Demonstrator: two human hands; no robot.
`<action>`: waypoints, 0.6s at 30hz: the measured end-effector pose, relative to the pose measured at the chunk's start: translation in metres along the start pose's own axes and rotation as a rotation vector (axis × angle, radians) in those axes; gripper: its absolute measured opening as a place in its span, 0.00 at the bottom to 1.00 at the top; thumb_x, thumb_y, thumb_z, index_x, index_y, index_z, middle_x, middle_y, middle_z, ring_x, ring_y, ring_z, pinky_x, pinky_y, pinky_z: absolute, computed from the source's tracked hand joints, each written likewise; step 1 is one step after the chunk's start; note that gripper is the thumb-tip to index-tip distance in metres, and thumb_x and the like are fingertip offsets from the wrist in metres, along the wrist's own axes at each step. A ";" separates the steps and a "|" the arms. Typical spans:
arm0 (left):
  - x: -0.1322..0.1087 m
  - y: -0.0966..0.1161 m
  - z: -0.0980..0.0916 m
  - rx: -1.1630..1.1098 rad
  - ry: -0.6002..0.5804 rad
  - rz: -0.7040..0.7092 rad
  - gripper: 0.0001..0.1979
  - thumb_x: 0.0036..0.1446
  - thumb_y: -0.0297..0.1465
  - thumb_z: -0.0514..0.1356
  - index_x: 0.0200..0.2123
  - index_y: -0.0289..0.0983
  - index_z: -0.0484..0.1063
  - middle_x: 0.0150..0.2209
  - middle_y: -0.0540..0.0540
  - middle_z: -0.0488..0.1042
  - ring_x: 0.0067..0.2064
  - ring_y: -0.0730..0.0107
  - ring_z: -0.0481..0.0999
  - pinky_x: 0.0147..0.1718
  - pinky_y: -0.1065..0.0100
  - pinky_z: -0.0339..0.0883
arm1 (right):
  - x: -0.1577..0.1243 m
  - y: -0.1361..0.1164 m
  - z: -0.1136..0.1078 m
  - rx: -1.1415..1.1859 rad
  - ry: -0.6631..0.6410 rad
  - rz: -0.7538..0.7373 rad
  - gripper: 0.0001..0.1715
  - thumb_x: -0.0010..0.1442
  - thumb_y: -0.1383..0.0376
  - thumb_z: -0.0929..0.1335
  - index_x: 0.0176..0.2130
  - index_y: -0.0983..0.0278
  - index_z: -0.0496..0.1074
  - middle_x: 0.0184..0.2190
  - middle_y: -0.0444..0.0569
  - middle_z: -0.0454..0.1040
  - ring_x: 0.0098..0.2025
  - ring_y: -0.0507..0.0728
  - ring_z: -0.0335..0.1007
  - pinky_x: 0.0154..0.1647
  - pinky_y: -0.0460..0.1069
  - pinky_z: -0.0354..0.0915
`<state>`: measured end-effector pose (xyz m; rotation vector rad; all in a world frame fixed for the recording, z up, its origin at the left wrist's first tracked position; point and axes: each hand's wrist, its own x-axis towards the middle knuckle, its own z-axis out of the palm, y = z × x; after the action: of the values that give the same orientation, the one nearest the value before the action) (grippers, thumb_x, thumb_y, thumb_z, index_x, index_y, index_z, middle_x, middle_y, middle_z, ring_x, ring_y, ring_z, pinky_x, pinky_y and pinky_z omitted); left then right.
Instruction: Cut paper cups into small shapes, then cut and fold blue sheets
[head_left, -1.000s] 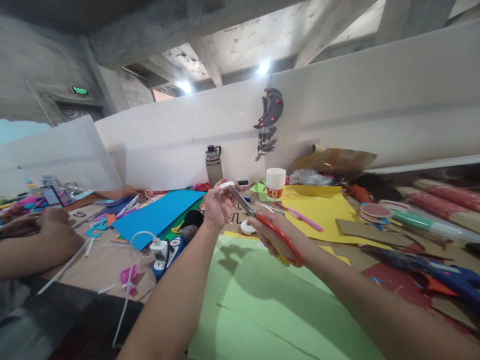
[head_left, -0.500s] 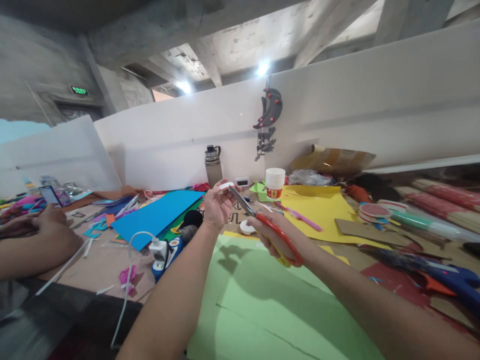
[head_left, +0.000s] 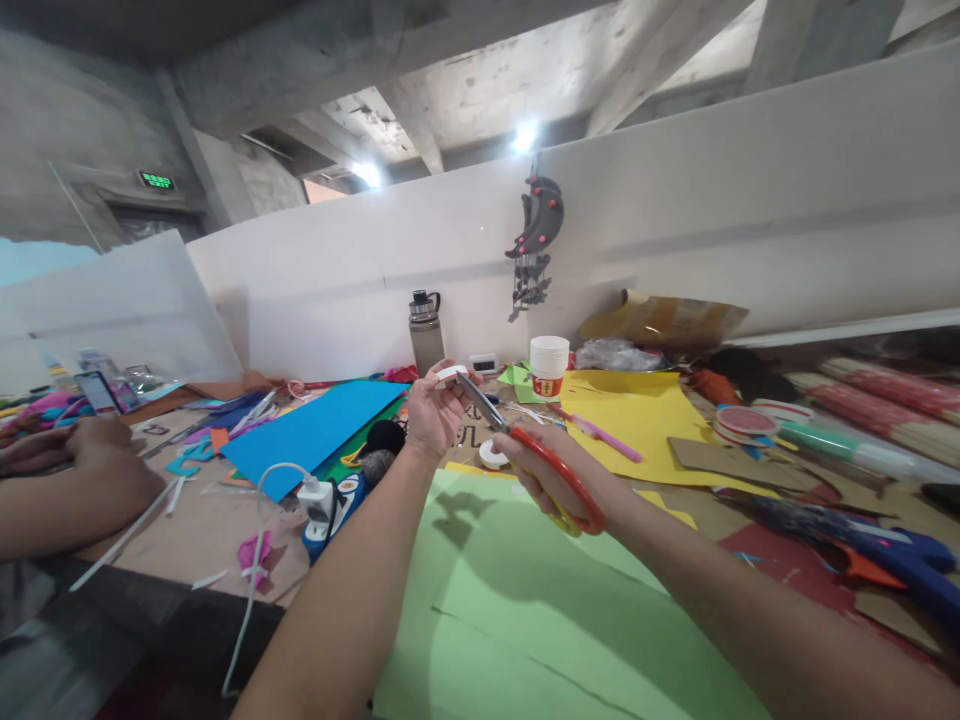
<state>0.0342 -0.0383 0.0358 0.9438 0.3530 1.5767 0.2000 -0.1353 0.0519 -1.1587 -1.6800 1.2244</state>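
Over the middle of the surface (head_left: 154, 535), beyond the near edge, left hand (head_left: 432, 420) pinched a small white roll (head_left: 450, 375) in its fingers. Right hand (head_left: 526, 478) gripped scissors (head_left: 489, 405) by the red and yellow handles, blades angled up to the roll; contact unclear. Second roll (head_left: 493, 455) lay near the green sheet's (head_left: 525, 610) far edge. Bottle (head_left: 427, 340) and stacked cups (head_left: 550, 358) stood toward the surface's far edge. Co-worker's hand (head_left: 112, 450) off left, grip unclear.
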 end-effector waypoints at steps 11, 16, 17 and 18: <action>0.003 -0.002 -0.002 0.046 0.014 0.056 0.10 0.50 0.37 0.61 0.32 0.36 0.74 0.32 0.44 0.79 0.40 0.61 0.79 0.46 0.61 0.68 | 0.008 0.007 -0.002 0.052 -0.062 0.011 0.19 0.58 0.50 0.64 0.27 0.60 0.57 0.12 0.35 0.57 0.10 0.47 0.53 0.11 0.43 0.52; 0.010 -0.011 -0.008 0.011 0.081 0.060 0.13 0.49 0.39 0.66 0.32 0.36 0.73 0.31 0.46 0.78 0.36 0.66 0.79 0.44 0.63 0.69 | 0.012 0.013 -0.008 0.030 -0.082 -0.047 0.22 0.57 0.45 0.65 0.29 0.60 0.58 0.14 0.35 0.60 0.12 0.48 0.57 0.14 0.44 0.54; 0.010 -0.013 -0.008 0.017 0.091 0.062 0.14 0.49 0.40 0.66 0.32 0.36 0.72 0.30 0.46 0.78 0.36 0.66 0.79 0.43 0.64 0.70 | 0.012 0.013 -0.009 0.023 -0.088 -0.056 0.23 0.57 0.44 0.64 0.29 0.60 0.58 0.14 0.36 0.60 0.12 0.48 0.58 0.14 0.44 0.55; 0.011 -0.014 -0.008 0.032 0.101 0.065 0.15 0.48 0.40 0.67 0.32 0.36 0.72 0.30 0.46 0.78 0.35 0.66 0.79 0.42 0.64 0.70 | 0.012 0.013 -0.011 0.021 -0.095 -0.066 0.24 0.58 0.43 0.63 0.29 0.60 0.58 0.14 0.36 0.61 0.13 0.49 0.59 0.14 0.44 0.56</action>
<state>0.0381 -0.0227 0.0254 0.9094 0.4229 1.6866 0.2092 -0.1195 0.0428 -1.0391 -1.7575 1.2705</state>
